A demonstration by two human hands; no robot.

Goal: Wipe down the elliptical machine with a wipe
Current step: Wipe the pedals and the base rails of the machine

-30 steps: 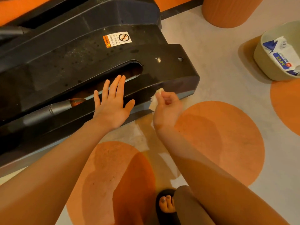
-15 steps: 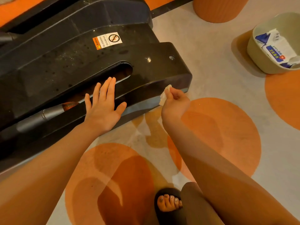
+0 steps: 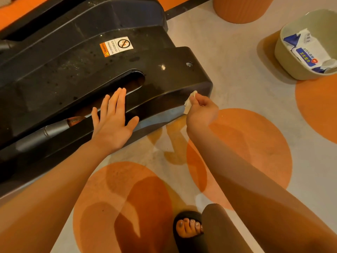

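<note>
While the right hand (image 3: 201, 110) curls its fingers (image 3: 199, 99) round a small crumpled white wipe (image 3: 189, 102), it holds that wipe against the lower side edge of the elliptical machine (image 3: 76, 75), close to the rounded corner of the black housing. The left hand (image 3: 113, 121) lies flat on the same housing with its fingers (image 3: 116, 99) straight and together, thumb spread out, gripping nothing; the fingertips reach the rim of a long rounded slot in the cover. A grey metal bar (image 3: 45, 131) shows in that slot to the left of the hand. Higher on the dusty, speckled housing sits a warning sticker (image 3: 116, 46) in orange and white with a no-stepping sign, and a small round hole (image 3: 189, 64) lies near the corner. Both bare forearms stretch in from the bottom edge. On the pale floor (image 3: 228, 70) with large orange circles, a foot in a black sandal (image 3: 187, 229) shows at the bottom. Well apart at the upper right stands a cream bin (image 3: 284, 57) holding a blue-and-white wipe packet (image 3: 306, 53), and a ribbed orange cylinder (image 3: 240, 10) rises at the top edge.
</note>
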